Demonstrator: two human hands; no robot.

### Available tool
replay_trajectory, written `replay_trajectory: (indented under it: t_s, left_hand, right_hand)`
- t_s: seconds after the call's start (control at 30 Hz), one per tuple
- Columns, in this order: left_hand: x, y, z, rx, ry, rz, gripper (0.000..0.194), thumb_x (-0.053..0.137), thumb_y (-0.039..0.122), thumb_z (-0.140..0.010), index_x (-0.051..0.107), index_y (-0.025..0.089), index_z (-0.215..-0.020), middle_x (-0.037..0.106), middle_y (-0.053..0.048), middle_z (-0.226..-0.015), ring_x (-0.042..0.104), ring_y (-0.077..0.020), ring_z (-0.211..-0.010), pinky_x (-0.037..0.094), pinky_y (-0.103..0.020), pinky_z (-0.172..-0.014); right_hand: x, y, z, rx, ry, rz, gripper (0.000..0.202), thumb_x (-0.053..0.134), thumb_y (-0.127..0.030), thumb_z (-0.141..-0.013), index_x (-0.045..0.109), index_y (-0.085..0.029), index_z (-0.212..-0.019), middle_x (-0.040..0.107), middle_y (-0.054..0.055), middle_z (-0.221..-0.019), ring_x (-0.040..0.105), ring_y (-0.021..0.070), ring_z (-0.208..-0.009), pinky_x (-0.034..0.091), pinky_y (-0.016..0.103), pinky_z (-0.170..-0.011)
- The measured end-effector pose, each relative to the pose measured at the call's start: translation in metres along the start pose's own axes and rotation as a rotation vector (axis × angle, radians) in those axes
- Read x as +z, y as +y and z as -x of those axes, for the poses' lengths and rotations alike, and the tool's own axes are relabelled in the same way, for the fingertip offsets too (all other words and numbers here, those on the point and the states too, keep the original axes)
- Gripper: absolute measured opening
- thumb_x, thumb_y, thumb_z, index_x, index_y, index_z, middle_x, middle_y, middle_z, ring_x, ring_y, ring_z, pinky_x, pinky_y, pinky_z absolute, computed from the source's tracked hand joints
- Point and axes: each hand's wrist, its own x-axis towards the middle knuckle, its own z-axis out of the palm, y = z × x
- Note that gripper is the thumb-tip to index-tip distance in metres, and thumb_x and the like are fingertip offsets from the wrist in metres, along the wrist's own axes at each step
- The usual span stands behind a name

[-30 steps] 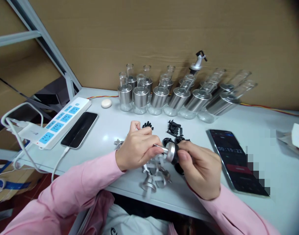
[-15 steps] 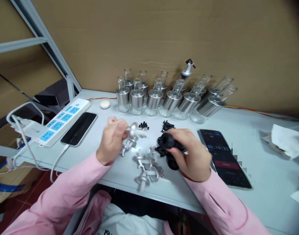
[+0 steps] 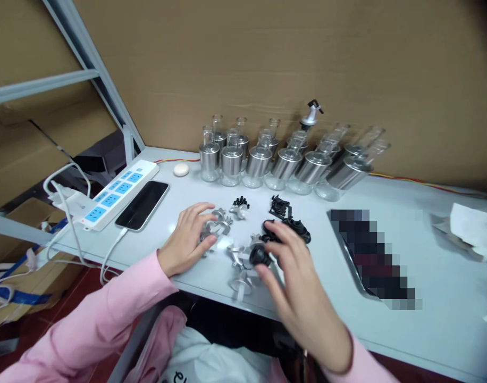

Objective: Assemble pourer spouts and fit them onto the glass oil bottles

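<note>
My left hand (image 3: 190, 238) is open, fingers spread over the left edge of a small heap of silver pourer tops (image 3: 221, 224); nothing shows in its grasp. My right hand (image 3: 301, 287) has its fingers apart too. A round black stopper (image 3: 259, 255) sits between its thumb and index fingertip, above a second group of silver pourer tops (image 3: 240, 282). Beyond these fingers lies a pile of black stoppers (image 3: 297, 230), partly hidden by the hand. Small black caps (image 3: 241, 201) and thin black levers (image 3: 280, 205) lie farther back.
Two rows of glass bottles with metal sleeves (image 3: 260, 159) stand along the back, one carrying a pourer (image 3: 312, 114). To the left are a power strip (image 3: 122, 194), a phone (image 3: 143, 206) on a cable and a white oval object (image 3: 181, 169). A blurred-out phone (image 3: 357, 274) lies right.
My left hand has let go of a silver pourer top and opened. My right hand has come nearer, its fingers spreading from the black stoppers it held. The view has shifted slightly.
</note>
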Motion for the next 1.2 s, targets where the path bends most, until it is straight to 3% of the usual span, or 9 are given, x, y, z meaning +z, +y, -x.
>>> replay_trajectory:
  t_s: [0.13,0.23,0.4,0.5,0.6,0.73,0.97,1.1,1.2]
  left_hand:
    - [0.005,-0.005,-0.024,0.050,-0.127,0.124,0.055,0.023,0.056,-0.093,0.036,0.017,-0.129,0.037,-0.014,-0.141,0.031,-0.0248,-0.133,0.024,-0.042,-0.108]
    - [0.011,-0.005,-0.036,0.113,-0.191,0.155,0.064,0.021,0.061,-0.090,0.035,0.015,-0.133,0.042,-0.014,-0.139,0.033,-0.0265,-0.132,0.024,-0.044,-0.107]
    - [0.017,-0.002,-0.034,0.101,-0.152,0.239,0.046,0.030,0.050,-0.094,0.050,0.017,-0.118,0.059,-0.010,-0.118,0.051,-0.0229,-0.113,0.035,-0.041,-0.098]
    - [0.014,-0.004,-0.027,0.047,-0.093,0.308,0.040,0.030,0.045,-0.095,0.053,0.016,-0.111,0.061,-0.010,-0.109,0.054,-0.0211,-0.106,0.039,-0.038,-0.094]
    - [0.009,-0.009,-0.020,0.087,-0.053,0.352,0.046,0.033,0.052,-0.092,0.047,0.017,-0.118,0.055,-0.013,-0.120,0.049,-0.0231,-0.115,0.038,-0.041,-0.099]
    - [0.005,-0.015,-0.015,0.183,-0.057,0.294,0.071,0.048,0.069,-0.076,0.040,0.019,-0.126,0.044,-0.016,-0.132,0.041,-0.0293,-0.125,0.035,-0.046,-0.103]
    - [0.009,-0.007,-0.011,0.262,-0.119,0.016,0.110,0.059,0.077,-0.060,0.017,0.014,-0.141,0.037,-0.021,-0.139,0.034,-0.0350,-0.130,0.028,-0.052,-0.108]
    - [0.012,-0.001,-0.011,0.242,-0.142,-0.065,0.107,0.060,0.067,-0.066,0.011,0.011,-0.143,0.034,-0.021,-0.142,0.032,-0.0334,-0.133,0.027,-0.051,-0.109]
    - [0.013,0.000,-0.012,0.201,-0.137,-0.041,0.093,0.062,0.058,-0.070,0.023,0.012,-0.140,0.037,-0.018,-0.141,0.033,-0.0310,-0.132,0.031,-0.047,-0.108]
  right_hand:
    - [0.029,-0.028,0.032,0.101,-0.064,0.029,0.015,0.040,-0.021,-0.092,0.044,-0.015,-0.105,0.033,0.021,-0.142,0.021,0.0310,-0.137,0.035,0.057,-0.099]
    - [0.045,-0.037,0.037,0.153,-0.036,0.007,0.015,0.038,-0.020,-0.092,0.044,-0.014,-0.105,0.031,0.021,-0.143,0.019,0.0301,-0.138,0.035,0.056,-0.100]
    - [0.062,-0.043,0.022,0.165,-0.003,-0.002,0.014,0.038,-0.022,-0.092,0.045,-0.013,-0.102,0.037,0.021,-0.139,0.024,0.0298,-0.136,0.038,0.053,-0.099]
    - [0.070,-0.044,0.014,0.178,0.011,0.005,0.018,0.037,-0.024,-0.093,0.045,-0.012,-0.103,0.035,0.023,-0.140,0.027,0.0301,-0.135,0.038,0.054,-0.100]
    - [0.071,-0.041,0.006,0.194,-0.014,-0.015,0.021,0.036,-0.025,-0.093,0.046,-0.011,-0.106,0.031,0.024,-0.142,0.024,0.0301,-0.137,0.034,0.054,-0.104]
    - [0.063,-0.031,-0.012,0.209,-0.057,-0.096,0.025,0.031,-0.027,-0.094,0.046,-0.010,-0.104,0.027,0.025,-0.143,0.020,0.0278,-0.139,0.035,0.049,-0.106]
    - [0.072,-0.007,-0.041,0.295,0.008,-0.072,0.031,0.028,-0.033,-0.093,0.048,-0.010,-0.100,0.044,0.026,-0.130,0.030,0.0323,-0.134,0.027,0.055,-0.108]
    - [0.073,-0.008,-0.036,0.379,0.016,-0.300,0.029,0.025,-0.036,-0.094,0.044,-0.014,-0.102,0.049,0.022,-0.124,0.040,0.0251,-0.127,0.035,0.048,-0.105]
    - [0.069,-0.012,-0.034,0.436,0.005,-0.396,0.029,0.026,-0.038,-0.094,0.043,-0.016,-0.101,0.048,0.020,-0.127,0.041,0.0235,-0.126,0.035,0.046,-0.104]
